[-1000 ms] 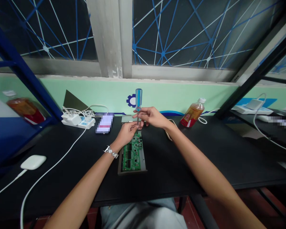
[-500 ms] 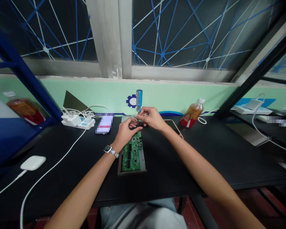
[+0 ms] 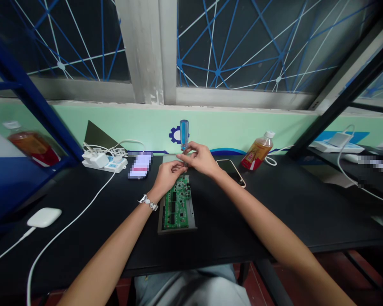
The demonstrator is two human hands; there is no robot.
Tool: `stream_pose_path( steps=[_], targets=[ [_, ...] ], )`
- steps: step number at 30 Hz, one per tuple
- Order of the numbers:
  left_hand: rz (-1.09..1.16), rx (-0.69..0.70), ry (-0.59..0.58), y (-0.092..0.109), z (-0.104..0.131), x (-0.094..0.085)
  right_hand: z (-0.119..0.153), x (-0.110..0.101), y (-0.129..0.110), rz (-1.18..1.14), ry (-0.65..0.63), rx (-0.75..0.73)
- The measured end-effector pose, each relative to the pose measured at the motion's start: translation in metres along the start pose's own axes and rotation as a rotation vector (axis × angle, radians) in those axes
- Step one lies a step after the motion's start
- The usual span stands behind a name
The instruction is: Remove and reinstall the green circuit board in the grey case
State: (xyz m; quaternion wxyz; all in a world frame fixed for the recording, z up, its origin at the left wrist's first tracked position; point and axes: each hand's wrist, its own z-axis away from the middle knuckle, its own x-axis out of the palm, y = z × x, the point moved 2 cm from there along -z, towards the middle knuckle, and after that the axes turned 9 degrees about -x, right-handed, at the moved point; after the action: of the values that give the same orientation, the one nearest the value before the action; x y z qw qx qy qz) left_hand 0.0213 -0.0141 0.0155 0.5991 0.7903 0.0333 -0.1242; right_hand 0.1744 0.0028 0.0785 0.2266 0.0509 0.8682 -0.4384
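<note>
A screwdriver (image 3: 184, 134) with a clear blue handle stands nearly upright over the far part of a green circuit board (image 3: 179, 206). My right hand (image 3: 200, 161) is closed on the screwdriver below its handle, the fingers pinching around the shaft. Close beside it, my left hand (image 3: 168, 177) is closed, thumb and fingertips together near the screwdriver's tip; what they pinch is too small to make out. The board lies in a grey metal tray (image 3: 193, 223), lengthwise away from me. My hands hide part of the board's far end.
A phone (image 3: 231, 171) lies right of my hands, with a drink bottle (image 3: 258, 151) beyond it. To the left are a lit phone (image 3: 140, 165), a power strip (image 3: 115, 165) with cables, and a white charging case (image 3: 44, 217). The black table (image 3: 223, 238) ends near my lap.
The screwdriver handle has shifted slightly left and my right fingers have moved up toward it. My left thumb has drawn in against its fingers. More of the right-hand phone shows.
</note>
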Motion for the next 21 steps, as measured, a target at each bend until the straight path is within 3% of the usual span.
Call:
stream_pose_path(
  steps=[4,9,14,17,21],
  targets=[
    [0.017,0.003,-0.089,0.001,0.001,-0.001,-0.001,-0.006,-0.007,-0.278,-0.214,0.079],
    [0.014,0.032,-0.137,-0.003,0.0,0.002,0.0,-0.012,-0.006,-0.343,-0.258,0.093],
    [-0.062,0.082,-0.076,0.002,0.001,0.004,-0.002,-0.009,0.002,-0.273,-0.188,0.028],
    [-0.176,0.085,0.031,0.005,0.003,0.002,-0.002,-0.006,0.006,-0.175,-0.073,0.017],
    [-0.26,0.119,0.082,0.009,0.004,0.0,0.002,0.001,0.007,-0.056,0.069,-0.003]
  ],
)
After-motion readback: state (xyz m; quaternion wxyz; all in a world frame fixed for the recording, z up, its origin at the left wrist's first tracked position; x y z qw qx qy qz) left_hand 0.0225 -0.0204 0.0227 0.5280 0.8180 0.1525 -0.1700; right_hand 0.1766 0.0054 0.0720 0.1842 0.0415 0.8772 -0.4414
